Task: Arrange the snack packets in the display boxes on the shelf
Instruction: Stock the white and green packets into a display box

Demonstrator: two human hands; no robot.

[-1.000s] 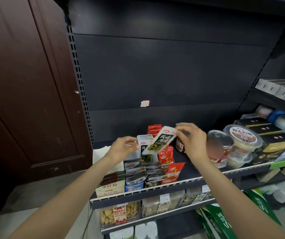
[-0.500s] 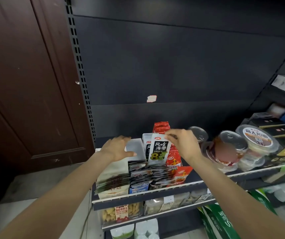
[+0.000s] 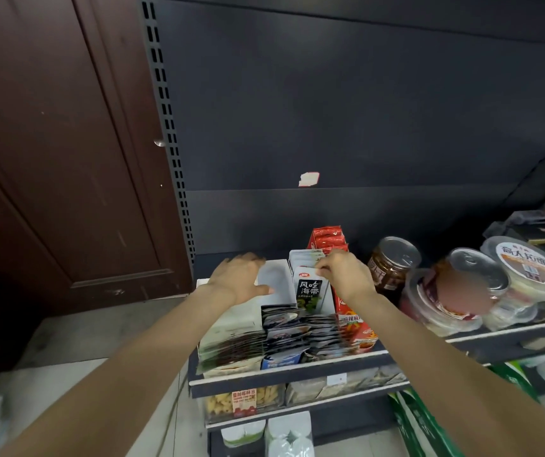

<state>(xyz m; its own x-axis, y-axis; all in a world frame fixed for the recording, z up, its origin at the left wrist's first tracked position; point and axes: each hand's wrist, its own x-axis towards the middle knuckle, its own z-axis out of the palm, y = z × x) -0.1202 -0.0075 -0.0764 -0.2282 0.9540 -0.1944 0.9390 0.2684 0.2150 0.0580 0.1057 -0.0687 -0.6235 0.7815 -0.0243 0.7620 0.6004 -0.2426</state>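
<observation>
A white and black seaweed snack packet stands upright at the front of a white display box on the shelf. My right hand pinches its top edge. Behind it stand more packets of the same kind. My left hand rests on the rim of an empty-looking white display box to the left, thumb inside. A red display box with red packets sits behind and to the right. Rows of dark and grey packets lie in front.
Jars and plastic tubs stand on the shelf to the right. A shelf rail runs along the front, with clear bins of snacks below. A brown door is at the left; the black back panel rises behind.
My right hand turned the seaweed packet from tilted in the air to upright and lowered it into the white box. My left hand moved onto the rim of the left box.
</observation>
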